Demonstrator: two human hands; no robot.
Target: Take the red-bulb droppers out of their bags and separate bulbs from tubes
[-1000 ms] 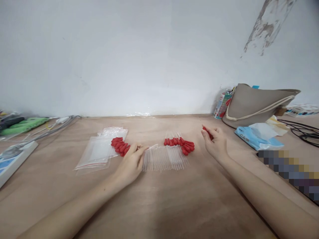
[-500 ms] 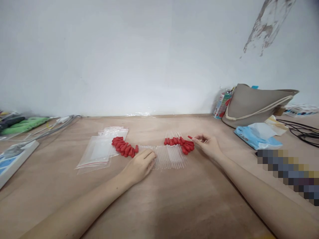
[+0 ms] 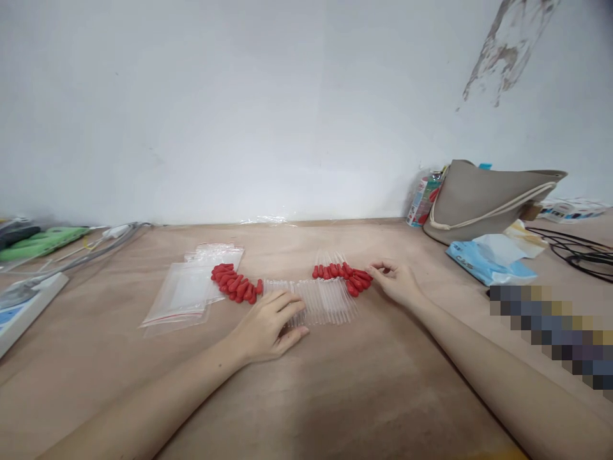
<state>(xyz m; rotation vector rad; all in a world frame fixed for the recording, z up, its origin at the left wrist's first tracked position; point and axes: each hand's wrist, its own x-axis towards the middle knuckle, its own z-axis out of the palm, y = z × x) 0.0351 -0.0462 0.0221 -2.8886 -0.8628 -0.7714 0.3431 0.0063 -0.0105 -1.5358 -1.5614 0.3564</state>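
Note:
A row of clear glass pipette tubes (image 3: 330, 303) lies side by side on the table. My left hand (image 3: 268, 326) rests over the left end of that row, fingers stretched out and thumb apart. Behind the tubes lie several droppers with red rubber bulbs (image 3: 335, 271), their clear stems pointing to the back. At the right end of this group my right hand (image 3: 395, 281) pinches a red rubber bulb, mostly hidden by the fingertips and touching the others. A heap of loose red rubber bulbs (image 3: 234, 284) sits left of the tubes, partly on clear zip bags (image 3: 175, 294).
On the right stand a grey bag (image 3: 488, 198) with a cord and a spray can (image 3: 419, 201). Nearer are a blue tissue pack (image 3: 488, 262) and black cables (image 3: 575, 252). A white power strip (image 3: 36, 303) and a green object (image 3: 52, 243) lie at left.
My left hand has spread its fingers, with the thumb now out to the right. My right hand has lowered the red bulb onto the right end of the group. The view has shifted slightly.

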